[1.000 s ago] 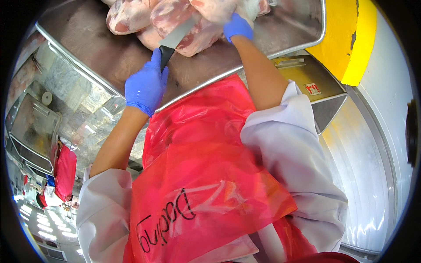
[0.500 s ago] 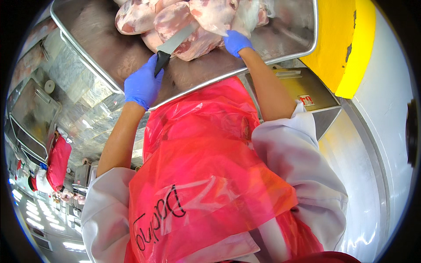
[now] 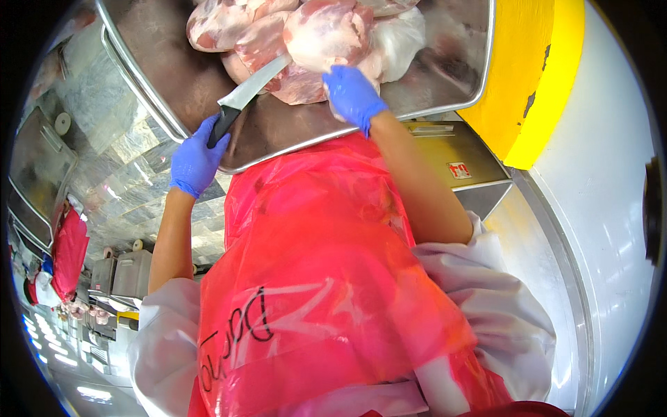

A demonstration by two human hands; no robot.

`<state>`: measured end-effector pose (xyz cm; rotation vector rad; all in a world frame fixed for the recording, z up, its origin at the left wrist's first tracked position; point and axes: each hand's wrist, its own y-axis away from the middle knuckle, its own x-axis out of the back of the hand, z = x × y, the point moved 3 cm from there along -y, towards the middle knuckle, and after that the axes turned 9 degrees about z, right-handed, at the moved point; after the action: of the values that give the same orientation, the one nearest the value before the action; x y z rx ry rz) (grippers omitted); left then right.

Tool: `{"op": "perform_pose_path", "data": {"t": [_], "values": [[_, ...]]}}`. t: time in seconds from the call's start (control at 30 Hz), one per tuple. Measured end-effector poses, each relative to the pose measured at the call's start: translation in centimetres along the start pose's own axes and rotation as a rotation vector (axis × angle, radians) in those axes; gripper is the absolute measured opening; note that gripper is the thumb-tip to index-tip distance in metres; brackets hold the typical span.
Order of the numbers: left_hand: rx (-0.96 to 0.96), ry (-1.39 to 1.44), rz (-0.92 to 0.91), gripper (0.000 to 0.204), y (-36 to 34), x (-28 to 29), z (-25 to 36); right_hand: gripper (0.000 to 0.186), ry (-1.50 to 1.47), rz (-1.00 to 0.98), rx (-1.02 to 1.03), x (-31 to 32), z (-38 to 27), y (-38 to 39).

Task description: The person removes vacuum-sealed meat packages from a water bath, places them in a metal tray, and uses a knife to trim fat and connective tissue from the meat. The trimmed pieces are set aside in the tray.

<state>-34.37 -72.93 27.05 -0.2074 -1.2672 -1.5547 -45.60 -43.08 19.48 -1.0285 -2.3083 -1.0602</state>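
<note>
My left hand (image 3: 196, 161), in a blue glove, is wrapped round the black handle of a knife (image 3: 253, 81). The blade slants up to the right, its tip near a pile of raw meat. My right hand (image 3: 354, 99), gloved in blue too, is closed at the near lower edge of a large pale, fat-covered piece of meat (image 3: 326, 31). Its fingertips are partly hidden. More pink and white meat pieces (image 3: 229, 24) lie around it in a deep metal tray (image 3: 278, 125). Beside the held piece, to the right, is a whitish, see-through plastic sheet or bag (image 3: 403, 43).
A yellow barrier (image 3: 531, 76) stands right of the tray, before a white wall. A metal box (image 3: 458, 156) sits below the tray's right side. Metal carts (image 3: 42, 181) and a person in a red apron (image 3: 69, 254) are at the far left.
My left hand and the knife have moved left and down, drawing the blade back from the meat. My right hand has shifted left and lower, and the large piece has moved slightly with it.
</note>
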Motion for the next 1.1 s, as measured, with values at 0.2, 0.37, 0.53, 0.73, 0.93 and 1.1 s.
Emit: {"op": "perform_pose_path", "data": {"t": [0.2,0.37,0.53,0.73,0.93,1.1], "values": [[-0.005,0.07,0.112,0.044,-0.7,2.9,2.3,0.031,0.598,-0.265,0.104,4.3,10.6,-5.5],[0.085,0.023,0.113,0.045,1.0,4.1,3.0,0.036,0.451,-0.234,0.082,6.5,13.2,-6.4],[-0.089,-0.074,0.089,0.046,1.5,3.3,4.6,0.041,0.276,0.037,-0.231,7.1,15.3,-7.3],[-0.145,-0.111,0.096,0.049,0.9,3.6,4.9,0.031,0.544,0.498,0.136,4.8,7.8,-3.2],[-0.33,-0.072,0.06,0.044,-1.1,6.4,5.3,0.048,0.212,0.197,-0.316,-3.9,6.5,-1.6],[-0.605,-0.429,0.116,0.048,-3.4,8.7,9.2,0.045,0.157,-0.136,-0.471,-7.1,2.6,0.1]]}}
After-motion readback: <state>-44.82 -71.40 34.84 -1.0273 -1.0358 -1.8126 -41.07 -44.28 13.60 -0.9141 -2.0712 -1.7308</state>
